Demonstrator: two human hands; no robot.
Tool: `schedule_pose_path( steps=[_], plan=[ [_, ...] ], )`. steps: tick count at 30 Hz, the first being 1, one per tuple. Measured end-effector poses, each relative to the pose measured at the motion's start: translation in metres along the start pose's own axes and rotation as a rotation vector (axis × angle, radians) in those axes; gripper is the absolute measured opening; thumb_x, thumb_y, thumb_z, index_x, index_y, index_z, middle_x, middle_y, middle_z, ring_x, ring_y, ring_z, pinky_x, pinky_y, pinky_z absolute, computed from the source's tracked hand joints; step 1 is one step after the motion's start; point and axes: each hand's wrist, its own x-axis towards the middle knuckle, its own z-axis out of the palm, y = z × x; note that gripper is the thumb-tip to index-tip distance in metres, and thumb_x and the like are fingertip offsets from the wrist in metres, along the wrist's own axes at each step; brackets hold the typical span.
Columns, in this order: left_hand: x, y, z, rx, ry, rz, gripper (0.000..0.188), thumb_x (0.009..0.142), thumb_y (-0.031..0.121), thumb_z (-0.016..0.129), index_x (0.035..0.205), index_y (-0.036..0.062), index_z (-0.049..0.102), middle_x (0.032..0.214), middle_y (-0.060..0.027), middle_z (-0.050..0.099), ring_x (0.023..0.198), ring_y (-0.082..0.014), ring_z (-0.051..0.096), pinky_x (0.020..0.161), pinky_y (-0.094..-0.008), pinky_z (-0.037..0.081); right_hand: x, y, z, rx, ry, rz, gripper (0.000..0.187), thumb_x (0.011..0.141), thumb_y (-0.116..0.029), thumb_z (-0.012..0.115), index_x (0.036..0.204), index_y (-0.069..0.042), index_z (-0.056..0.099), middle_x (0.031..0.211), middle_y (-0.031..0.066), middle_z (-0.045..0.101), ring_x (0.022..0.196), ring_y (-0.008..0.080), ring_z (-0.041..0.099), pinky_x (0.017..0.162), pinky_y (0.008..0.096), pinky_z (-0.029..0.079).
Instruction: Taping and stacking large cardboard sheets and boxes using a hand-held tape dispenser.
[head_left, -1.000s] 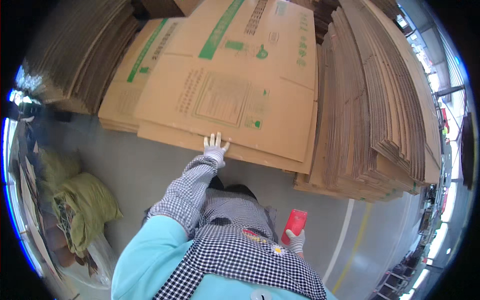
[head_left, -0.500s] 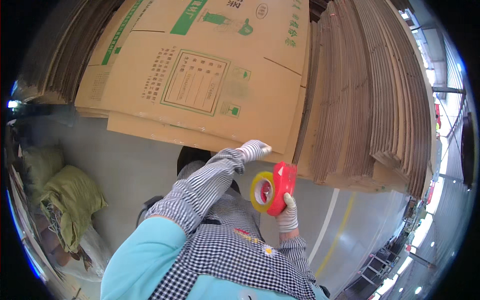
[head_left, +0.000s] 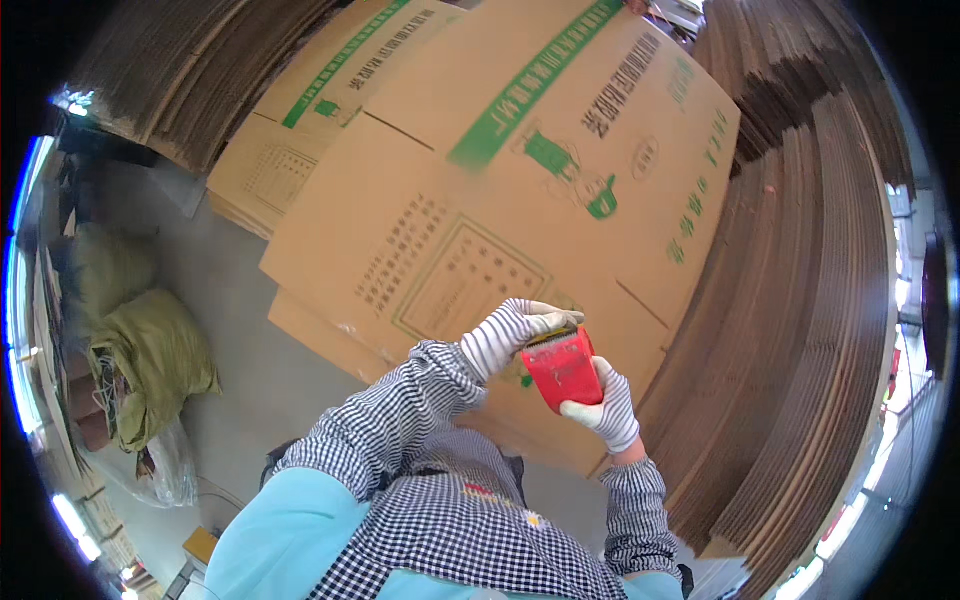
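Observation:
My right hand point(head_left: 608, 408), in a striped white glove, grips a red tape dispenser point(head_left: 564, 372) from its right side. The dispenser's toothed cutting edge faces away from me. At that edge my left hand point(head_left: 505, 335), gloved alike, has its fingers closed on a bit of yellowish tape point(head_left: 552, 334); its exact hold is partly hidden by the fingers. The tape roll is out of sight behind the dispenser. Both hands are over the near part of a large flat brown cardboard sheet point(head_left: 400, 180) with green printing, lying on other sheets.
Tall stacks of folded cardboard point(head_left: 780, 330) stand to the right, and another stack point(head_left: 200, 80) is at the far left. Green woven sacks point(head_left: 155, 350) and clear plastic point(head_left: 165, 470) rest on the grey floor point(head_left: 235, 300) to my left.
My left hand has come off the cardboard's near edge to the dispenser's front. The right hand has raised the dispenser over the sheet and turned it, hiding the roll. My view has rotated.

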Motion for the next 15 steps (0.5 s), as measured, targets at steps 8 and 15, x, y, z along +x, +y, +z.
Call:
schedule_pose_path(
  steps=[8, 15],
  plan=[
    [0.017, 0.104, -0.219, -0.191, 1.058, 0.725, 0.041, 0.095, 0.035, 0.064, 0.111, -0.0022, 0.063, 0.101, -0.0112, 0.070, 0.093, -0.0211, 0.067, 0.088, -0.0358, 0.055, 0.112, -0.008, -0.054, -0.585, -0.241, 0.158, 0.071, 0.064, -0.044, 0.086, 0.113, 0.001, 0.062, 0.097, 0.0123, 0.069, 0.090, 0.0229, 0.066, 0.086, 0.0345, 0.052],
    [0.001, 0.030, -0.111, -0.093, 0.469, 0.224, 0.048, 0.090, 0.033, 0.071, 0.123, 0.0018, 0.058, 0.110, -0.0084, 0.067, 0.101, -0.0191, 0.065, 0.095, -0.0365, 0.051, 0.122, -0.023, -0.030, -0.397, -0.059, -0.464, 0.062, 0.061, -0.036, 0.090, 0.107, -0.006, 0.061, 0.114, 0.0129, 0.063, 0.116, 0.0344, 0.053, 0.100, 0.0450, 0.042]
  ],
)
